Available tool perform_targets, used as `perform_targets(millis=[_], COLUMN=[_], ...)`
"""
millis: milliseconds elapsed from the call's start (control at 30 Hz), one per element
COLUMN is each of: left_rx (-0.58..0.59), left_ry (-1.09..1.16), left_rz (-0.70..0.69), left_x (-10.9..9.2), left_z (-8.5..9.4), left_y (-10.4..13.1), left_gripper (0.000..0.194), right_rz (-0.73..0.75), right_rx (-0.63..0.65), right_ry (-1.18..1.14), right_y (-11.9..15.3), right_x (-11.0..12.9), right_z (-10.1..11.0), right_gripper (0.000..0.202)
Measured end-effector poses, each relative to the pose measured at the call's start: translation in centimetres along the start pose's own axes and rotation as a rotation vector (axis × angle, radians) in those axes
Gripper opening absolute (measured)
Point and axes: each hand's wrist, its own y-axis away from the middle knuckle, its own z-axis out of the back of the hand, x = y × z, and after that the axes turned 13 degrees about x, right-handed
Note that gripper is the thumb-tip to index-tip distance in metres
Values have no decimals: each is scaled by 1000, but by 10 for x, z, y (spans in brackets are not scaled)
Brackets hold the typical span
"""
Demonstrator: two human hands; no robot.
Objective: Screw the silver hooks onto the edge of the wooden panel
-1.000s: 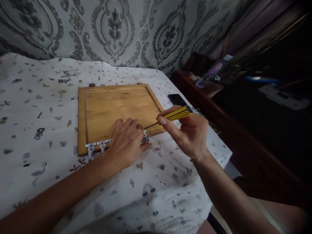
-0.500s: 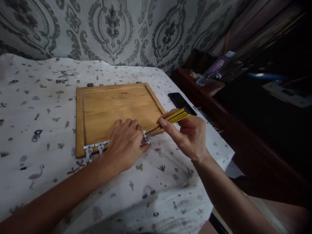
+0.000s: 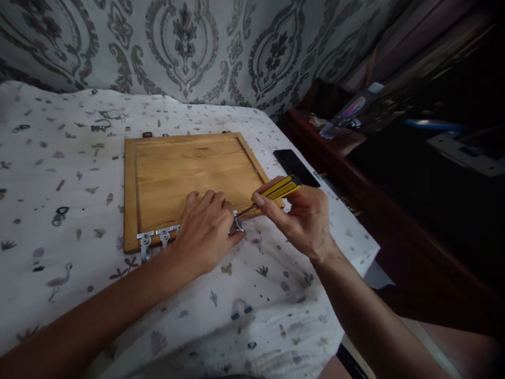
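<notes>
Along the near edge of the wooden panel (image 3: 197,168), two metal hinges (image 3: 145,243) sit in place at left, their screws too small to judge. Further right, the left hand (image 3: 207,229) holds another hinge (image 3: 238,226), seemingly unfinished, with the tip of the yellow screwdriver (image 3: 282,190) in the right hand (image 3: 302,221) against it. The panel reaches away flat on patterned cloth (image 3: 87,210).

Right hand (image 3: 298,216) grips yellow-black screwdriver (image 3: 278,191); left hand (image 3: 207,231) on wooden panel (image 3: 189,173).
</notes>
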Motion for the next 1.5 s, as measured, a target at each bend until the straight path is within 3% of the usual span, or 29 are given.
perform_targets(millis=[500, 833, 1067, 1167, 1300, 1400, 1500], left_rx=[-6, -35, -22, -3, 22, 25, 4], left_ry=[14, 3, -3, 7, 3, 1, -2], left_rz=[2, -5, 4, 4, 17, 17, 7], left_x=[1, 2, 1, 0, -1, -1, 0], left_z=[-1, -3, -2, 0, 3, 4, 2], left_y=[0, 1, 0, 0, 0, 0, 1], left_gripper=[36, 34, 34, 36, 36, 34, 34], right_rz=[-47, -66, -106, -107, -124, -155, -139], right_rx=[1, -164, -169, -124, 40, 152, 186], right_ry=[-21, 36, 11, -47, -235, -345, -422], right_y=[-1, -2, 0, 0, -1, -1, 0], right_x=[-1, 6, 8, 7, 7, 7, 8], right_z=[-4, -18, -22, -17, -6, 2, 6], right_gripper=[31, 43, 43, 40, 33, 38, 40])
